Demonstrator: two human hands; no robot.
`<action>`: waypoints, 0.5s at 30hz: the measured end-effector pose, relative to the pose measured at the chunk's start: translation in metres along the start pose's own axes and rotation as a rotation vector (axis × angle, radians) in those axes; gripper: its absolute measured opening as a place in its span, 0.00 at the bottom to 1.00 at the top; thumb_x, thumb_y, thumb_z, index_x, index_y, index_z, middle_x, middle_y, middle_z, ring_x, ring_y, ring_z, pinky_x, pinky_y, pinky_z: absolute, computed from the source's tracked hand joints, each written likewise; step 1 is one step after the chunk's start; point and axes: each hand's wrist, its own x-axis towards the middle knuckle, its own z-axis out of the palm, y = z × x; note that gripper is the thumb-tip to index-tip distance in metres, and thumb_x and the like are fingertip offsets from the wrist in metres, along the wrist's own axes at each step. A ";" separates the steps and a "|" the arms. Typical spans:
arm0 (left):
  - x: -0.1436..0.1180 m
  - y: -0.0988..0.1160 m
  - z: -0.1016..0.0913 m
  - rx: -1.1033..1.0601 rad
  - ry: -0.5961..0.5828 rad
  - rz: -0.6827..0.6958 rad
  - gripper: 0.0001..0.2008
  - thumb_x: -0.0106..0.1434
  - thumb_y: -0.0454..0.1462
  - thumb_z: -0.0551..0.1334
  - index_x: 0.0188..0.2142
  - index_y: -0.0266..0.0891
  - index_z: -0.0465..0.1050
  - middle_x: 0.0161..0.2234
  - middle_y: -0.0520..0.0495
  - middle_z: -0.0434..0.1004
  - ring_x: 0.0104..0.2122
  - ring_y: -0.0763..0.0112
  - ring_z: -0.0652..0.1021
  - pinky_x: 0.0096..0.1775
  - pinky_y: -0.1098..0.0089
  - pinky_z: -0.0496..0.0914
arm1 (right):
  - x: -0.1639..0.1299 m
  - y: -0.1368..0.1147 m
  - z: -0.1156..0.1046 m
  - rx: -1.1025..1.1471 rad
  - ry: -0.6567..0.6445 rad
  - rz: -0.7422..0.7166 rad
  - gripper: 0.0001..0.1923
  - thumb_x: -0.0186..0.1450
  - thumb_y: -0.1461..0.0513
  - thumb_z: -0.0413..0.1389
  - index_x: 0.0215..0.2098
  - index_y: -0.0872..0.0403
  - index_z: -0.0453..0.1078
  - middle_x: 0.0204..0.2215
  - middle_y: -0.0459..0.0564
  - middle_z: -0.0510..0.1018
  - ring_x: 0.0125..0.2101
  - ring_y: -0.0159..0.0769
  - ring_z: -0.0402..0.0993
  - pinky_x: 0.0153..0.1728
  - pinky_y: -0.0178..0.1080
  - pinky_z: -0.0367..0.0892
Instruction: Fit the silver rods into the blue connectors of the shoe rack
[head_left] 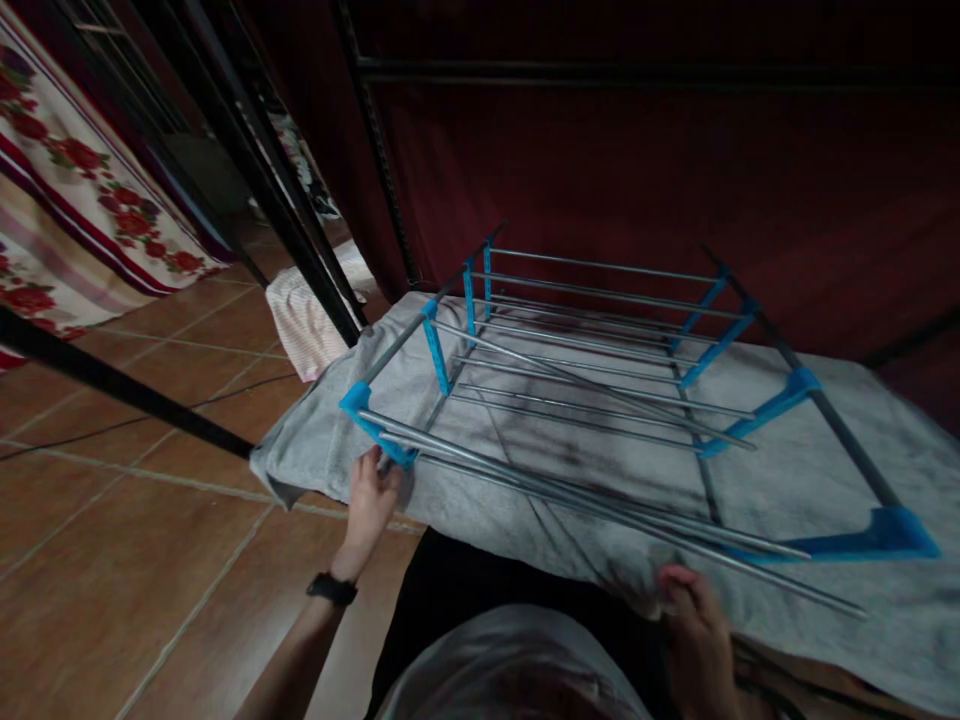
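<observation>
A rack (585, 400) of silver metal rods and bright blue plastic brackets lies on a grey towel (517, 500) spread over a low surface. My left hand (369, 505), with a black watch on the wrist, touches the near left blue corner bracket (367, 415) where the front rods end. My right hand (694, 625) rests at the towel's near edge, below the long front rods (600, 505), fingers curled on the cloth. Whether it grips the towel is unclear.
Brown floor tiles (150, 520) stretch to the left. A black metal frame bar (112, 385) crosses low at the left, with black uprights (285, 200) behind. A floral cloth (90, 190) hangs far left. A pale folded cloth (307, 320) lies beside the uprights. Dark red fabric (637, 170) backs the scene.
</observation>
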 end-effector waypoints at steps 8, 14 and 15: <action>0.012 0.007 0.017 -0.021 -0.129 -0.079 0.08 0.60 0.43 0.59 0.33 0.41 0.69 0.26 0.47 0.75 0.28 0.62 0.76 0.34 0.64 0.69 | 0.022 -0.041 0.161 -0.750 -0.477 -0.523 0.25 0.71 0.65 0.43 0.64 0.47 0.65 0.62 0.52 0.70 0.62 0.44 0.66 0.63 0.53 0.63; -0.001 0.009 0.017 -0.076 -0.212 -0.083 0.09 0.58 0.43 0.61 0.31 0.40 0.71 0.25 0.49 0.77 0.27 0.65 0.75 0.33 0.66 0.69 | 0.048 -0.050 0.211 -1.093 -0.593 -0.593 0.25 0.70 0.69 0.47 0.64 0.55 0.64 0.59 0.59 0.73 0.59 0.46 0.68 0.60 0.50 0.63; -0.001 0.010 0.019 -0.096 -0.234 -0.088 0.09 0.57 0.43 0.62 0.31 0.40 0.72 0.26 0.49 0.78 0.28 0.65 0.76 0.34 0.66 0.70 | 0.050 -0.052 0.216 -1.118 -0.622 -0.590 0.24 0.71 0.69 0.46 0.63 0.55 0.66 0.57 0.58 0.74 0.57 0.46 0.70 0.59 0.48 0.64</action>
